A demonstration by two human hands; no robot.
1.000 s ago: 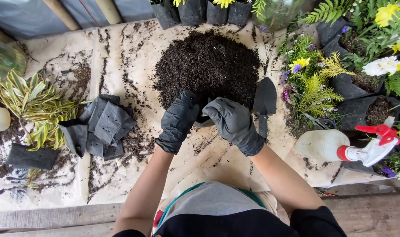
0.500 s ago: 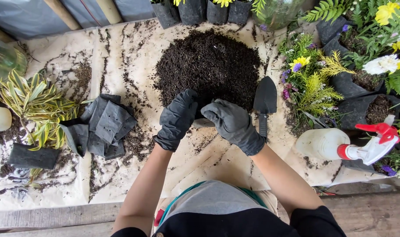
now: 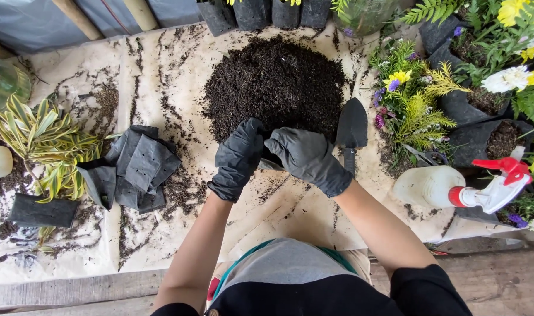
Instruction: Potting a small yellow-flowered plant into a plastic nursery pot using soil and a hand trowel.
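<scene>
At soil heap's [image 3: 276, 82] six o'clock edge, left hand [image 3: 238, 157] and right hand [image 3: 308, 159] pinch black bag [image 3: 269, 159] between them (trowel [image 3: 351, 126] at right hand's two o'clock).

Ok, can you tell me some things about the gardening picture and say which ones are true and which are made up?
1. Both hands wear dark gloves. True: the left hand and right hand are gloved.
2. The trowel is in the right hand. False: it lies on the sheet beside the soil pile, untouched.
3. The hands hold a small black bag together at the near edge of the soil. True.
4. The spray bottle has a blue trigger. False: the trigger is red.
5. A heap of empty black bags lies to the person's left. True.
6. The soil pile sits in a big pot. False: it lies loose on the sheet.
</scene>
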